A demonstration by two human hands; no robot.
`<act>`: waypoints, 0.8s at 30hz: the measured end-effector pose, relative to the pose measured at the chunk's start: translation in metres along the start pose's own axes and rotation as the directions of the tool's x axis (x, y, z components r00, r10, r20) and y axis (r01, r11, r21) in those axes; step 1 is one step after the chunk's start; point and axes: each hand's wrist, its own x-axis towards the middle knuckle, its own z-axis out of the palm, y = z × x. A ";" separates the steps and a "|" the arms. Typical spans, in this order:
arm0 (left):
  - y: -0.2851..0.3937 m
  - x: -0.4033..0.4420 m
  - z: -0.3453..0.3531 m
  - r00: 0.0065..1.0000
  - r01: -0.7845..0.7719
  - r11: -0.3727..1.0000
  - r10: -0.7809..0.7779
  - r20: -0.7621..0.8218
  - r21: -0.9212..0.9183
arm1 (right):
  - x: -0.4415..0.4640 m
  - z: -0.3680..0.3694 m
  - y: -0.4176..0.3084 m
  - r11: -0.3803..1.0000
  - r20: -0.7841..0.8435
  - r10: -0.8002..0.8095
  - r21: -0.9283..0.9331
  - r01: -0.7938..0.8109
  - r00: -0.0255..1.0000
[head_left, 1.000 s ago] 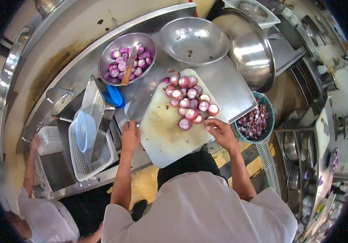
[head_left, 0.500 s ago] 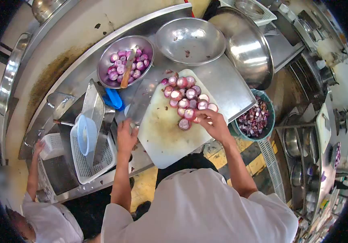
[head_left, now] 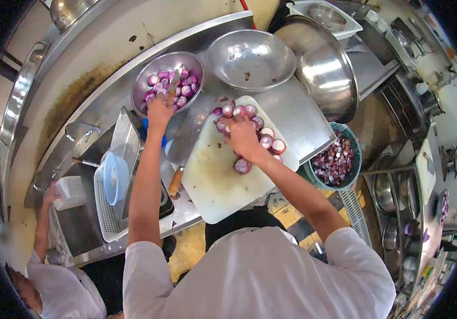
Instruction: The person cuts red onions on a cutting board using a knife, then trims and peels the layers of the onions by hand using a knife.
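Note:
My left hand [head_left: 159, 111] is at the wooden handle of a knife [head_left: 175, 86], its fingers closed around the handle. The knife lies across peeled red onions [head_left: 185, 90] in a steel bowl [head_left: 200, 68]. My right hand [head_left: 244, 139] rests on a group of trimmed red onions [head_left: 278, 146] on the white cutting board [head_left: 212, 181], fingers apart and partly hiding them. Left of the board lies a cleaver [head_left: 176, 181] with a wooden handle and a broad blade, with no hand on it.
A wide steel bowl [head_left: 252, 58] holding a few scraps stands behind the board, beside a big tilted steel basin [head_left: 324, 69]. At right is a green tub [head_left: 357, 159] of chopped onion. A co-worker [head_left: 63, 287] reaches toward a white basket [head_left: 70, 192] at left.
My left hand has moved from beside the cleaver handle up to the knife in the onion bowl. My right hand has shifted left and away from me across the onions.

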 end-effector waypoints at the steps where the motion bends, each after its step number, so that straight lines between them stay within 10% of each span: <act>1: -0.004 0.005 0.010 0.995 0.058 0.998 -0.058 0.081 0.001 | 0.001 0.008 0.002 0.991 0.027 -0.016 -0.131 0.019 1.000; 8: -0.008 0.014 0.032 0.958 0.135 0.990 -0.142 0.248 0.047 | 0.009 0.010 0.016 0.993 0.186 -0.041 -0.102 0.061 0.982; 11: 0.037 0.007 -0.030 0.949 0.239 0.971 -0.238 0.206 0.018 | 0.007 -0.003 0.027 0.933 0.227 0.061 0.333 -0.136 0.972; 14: 0.041 -0.039 -0.062 0.981 0.190 0.936 -0.196 0.010 -0.296 | -0.001 -0.005 0.029 0.524 0.191 0.328 0.778 -0.347 0.925; 16: 0.057 -0.088 -0.084 0.971 0.205 0.716 -0.232 0.050 -0.667 | -0.010 -0.032 0.016 -0.260 0.551 0.279 0.832 -0.490 0.787; 19: 0.116 -0.145 -0.118 0.879 0.459 0.291 -0.290 0.380 -0.839 | -0.024 -0.039 0.014 -0.365 0.544 0.128 0.803 -0.471 0.829; 24: 0.154 -0.183 -0.135 0.794 0.584 0.606 -0.291 0.533 -0.540 | -0.031 -0.027 0.015 -0.364 0.485 0.054 0.824 -0.435 0.873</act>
